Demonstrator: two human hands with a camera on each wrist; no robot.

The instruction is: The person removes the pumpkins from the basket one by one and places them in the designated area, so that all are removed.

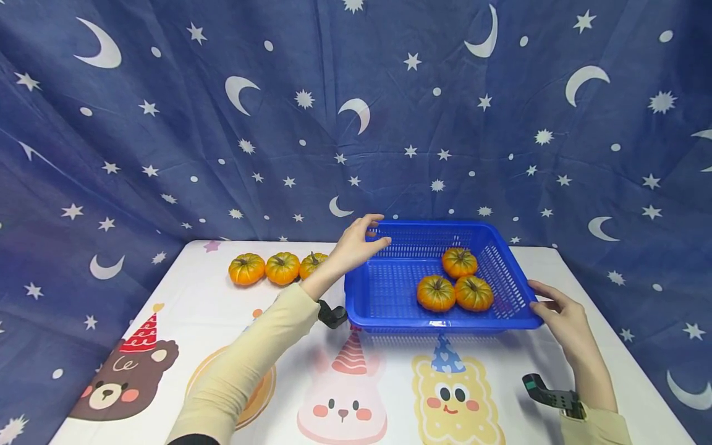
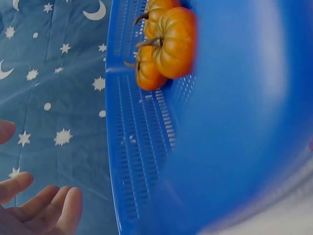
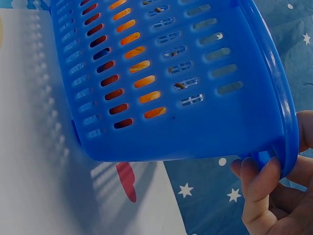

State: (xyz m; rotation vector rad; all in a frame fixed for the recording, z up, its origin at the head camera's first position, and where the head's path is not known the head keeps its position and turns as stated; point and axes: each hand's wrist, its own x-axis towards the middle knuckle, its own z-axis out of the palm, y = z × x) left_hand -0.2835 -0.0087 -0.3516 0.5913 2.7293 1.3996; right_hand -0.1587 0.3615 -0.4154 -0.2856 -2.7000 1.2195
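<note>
A blue plastic basket [image 1: 384,290] with slotted sides sits toward the back of the table, holding three small orange pumpkins: one behind [image 1: 460,262] and two in front [image 1: 436,293]. My right hand [image 1: 563,318] grips the basket's right rim near the front corner; in the right wrist view its fingers [image 3: 261,188] curl under that rim. Over the basket's left rim hovers my left hand [image 1: 358,244], thumb and fingers apart with nothing between them. In the left wrist view, the left fingers [image 2: 44,210] show beside the basket's edge.
Three more pumpkins stand in a row left of the basket: one at the far left [image 1: 246,269], a middle one [image 1: 282,268] and one partly behind the left forearm [image 1: 311,262]. The white tablecloth [image 1: 400,383] has cartoon prints. A blue starry curtain [image 1: 300,123] hangs behind.
</note>
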